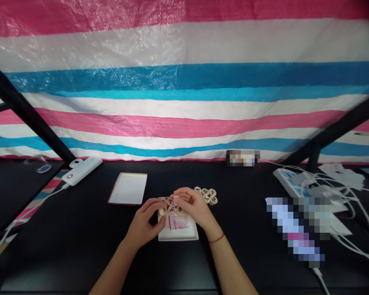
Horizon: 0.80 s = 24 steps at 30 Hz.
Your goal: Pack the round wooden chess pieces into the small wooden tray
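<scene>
Currently, left hand [145, 224]: half closed; thumb and fingers bent around a pale piece [162, 212] at the box's left side.
Right hand [197, 206]: fingers curled, thumb and forefinger nearly meeting above the pieces. At this scale it cannot be told whether either hand grips a piece or merely touches one.
Red pieces [172, 210]: grouped in the far part of the box, between the hands; at least two rows visible. Step in hand, as judged: handling these pieces inside the box, both hands together.
Next move: appears to call for a light pinch on one piece's rim, with neighbouring pieces undisturbed.
Box [194, 235]: below the hands; near part bears no pieces and shows purple line work.
Black pieces [213, 200]: outside the box, on the table [89, 233], just beyond the right hand; at least five visible.
Lid [128, 189]: on the table, left of the box and apart from it, pale inside facing up.
Power strip [287, 181]: far right, among white cables, well apart from the work.
</scene>
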### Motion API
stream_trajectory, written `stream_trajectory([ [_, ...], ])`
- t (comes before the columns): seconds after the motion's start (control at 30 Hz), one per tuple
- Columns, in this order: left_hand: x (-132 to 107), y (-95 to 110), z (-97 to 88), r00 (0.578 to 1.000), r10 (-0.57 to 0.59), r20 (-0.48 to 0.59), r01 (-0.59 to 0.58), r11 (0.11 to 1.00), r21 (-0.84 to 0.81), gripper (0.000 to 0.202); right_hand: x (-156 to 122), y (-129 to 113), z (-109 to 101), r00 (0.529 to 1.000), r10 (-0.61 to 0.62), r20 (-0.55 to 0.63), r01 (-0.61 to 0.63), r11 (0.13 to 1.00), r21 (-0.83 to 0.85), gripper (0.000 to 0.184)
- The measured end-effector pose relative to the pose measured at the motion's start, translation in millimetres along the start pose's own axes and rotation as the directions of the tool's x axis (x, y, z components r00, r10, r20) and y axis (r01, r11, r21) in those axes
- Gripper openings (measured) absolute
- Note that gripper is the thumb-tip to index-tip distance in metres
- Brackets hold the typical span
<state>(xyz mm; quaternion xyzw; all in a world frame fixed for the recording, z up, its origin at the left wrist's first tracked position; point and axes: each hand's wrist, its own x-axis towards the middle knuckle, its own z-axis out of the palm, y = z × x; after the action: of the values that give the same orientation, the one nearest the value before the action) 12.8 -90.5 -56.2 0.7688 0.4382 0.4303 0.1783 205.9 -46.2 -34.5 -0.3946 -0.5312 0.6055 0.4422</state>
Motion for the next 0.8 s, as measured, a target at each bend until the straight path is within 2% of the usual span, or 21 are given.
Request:
stream_trajectory([
  [0.13, -1, 4, -5.3, 0.995, -0.041, 0.091, 0.043, 0.999, -0.017, 0.015, 2, 2, -21, 0.988, -0.031, -0.149, 0.046, 0.994, 0.095, 0.031],
  [0.27, 0, 10, -9.1, 0.983, 0.016, 0.182, -0.023, 0.999, 0.034, 0.012, 1, 4, -31, 0.977, -0.038, -0.211, 0.067, 0.989, 0.133, 0.032],
  [0.43, 2, 13, -8.0, 0.971, 0.065, 0.231, -0.092, 0.99, 0.109, 0.007, 0, 2, -29, 0.978, -0.004, -0.211, 0.042, 0.983, 0.178, 0.032],
  [0.6, 3, 12, -8.2, 0.954, 0.042, 0.297, -0.092, 0.984, 0.155, 0.014, -1, 0, -27, 0.982, -0.009, -0.187, 0.045, 0.981, 0.188, 0.03],
  [0.8, 6, 17, -13.1, 0.937, 0.024, 0.348, -0.108, 0.969, 0.222, 0.012, -2, 2, -28, 0.987, -0.007, -0.161, 0.033, 0.986, 0.163, 0.028],
])
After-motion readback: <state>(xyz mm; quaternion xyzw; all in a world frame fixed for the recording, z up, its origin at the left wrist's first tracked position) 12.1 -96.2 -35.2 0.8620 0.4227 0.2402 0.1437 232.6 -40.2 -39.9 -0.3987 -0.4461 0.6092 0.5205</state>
